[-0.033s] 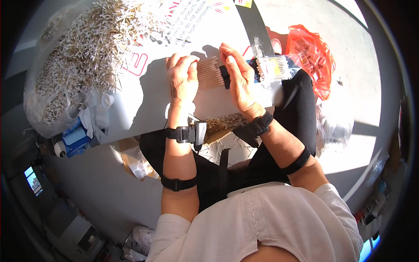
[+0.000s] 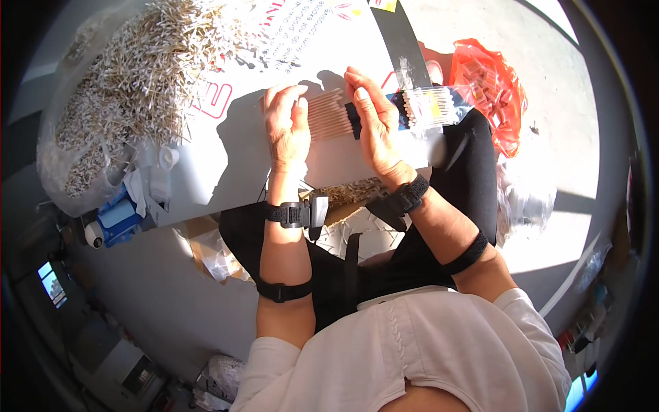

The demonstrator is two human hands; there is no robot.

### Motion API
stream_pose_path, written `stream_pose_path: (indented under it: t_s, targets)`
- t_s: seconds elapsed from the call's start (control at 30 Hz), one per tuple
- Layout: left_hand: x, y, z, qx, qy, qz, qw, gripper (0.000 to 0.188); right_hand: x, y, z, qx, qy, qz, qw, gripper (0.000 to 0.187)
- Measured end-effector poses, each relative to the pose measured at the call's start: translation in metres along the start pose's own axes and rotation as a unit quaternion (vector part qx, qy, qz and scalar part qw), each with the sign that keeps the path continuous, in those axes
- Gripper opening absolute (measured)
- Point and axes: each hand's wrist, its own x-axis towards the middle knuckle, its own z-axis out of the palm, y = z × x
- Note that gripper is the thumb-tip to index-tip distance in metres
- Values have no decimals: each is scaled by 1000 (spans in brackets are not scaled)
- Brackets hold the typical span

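Note:
A flat row of thin cotton swabs (image 2: 327, 118) lies side by side on the white box top between my two hands. My left hand (image 2: 288, 134) stands at the row's left ends, fingers extended and slightly bent, thumb apart. On the other side my right hand (image 2: 377, 130) is held edge-down with its fingers stretched, beside a dark strip (image 2: 353, 121) at the swabs' right ends. Whether its palm touches the strip cannot be made out. Past my right hand lies a second row of swabs (image 2: 436, 106) in clear plastic. Neither hand grips anything visible.
A large clear bag (image 2: 127, 96) spilling a heap of loose swabs covers the box's left side. A blue and white packet (image 2: 118, 218) hangs near the left edge. To the right sits a red plastic bag (image 2: 487, 96). An open carton (image 2: 357, 199) is below, between my legs.
My left forearm and wrist have shifted slightly to the right, and the left fingers have changed angle a little. My right hand and the swabs look the same.

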Motion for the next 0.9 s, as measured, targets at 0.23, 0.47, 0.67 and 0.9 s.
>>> stream_pose_path:
  t_s: [0.23,0.47,0.67,0.9]
  targets:
    - [-12,19,28,-364,187,-150,900,55,15,11,6,-70,-20,-56,996,38]
    - [-9,22,32,-428,176,-149,874,54,14,17,7,-22,-14,-50,998,38]
    - [-12,17,27,-467,195,-132,852,51,14,5,2,63,-13,-5,998,38]
    - [-43,13,6,-395,243,-148,873,34,-7,-19,-22,18,41,19,999,33]
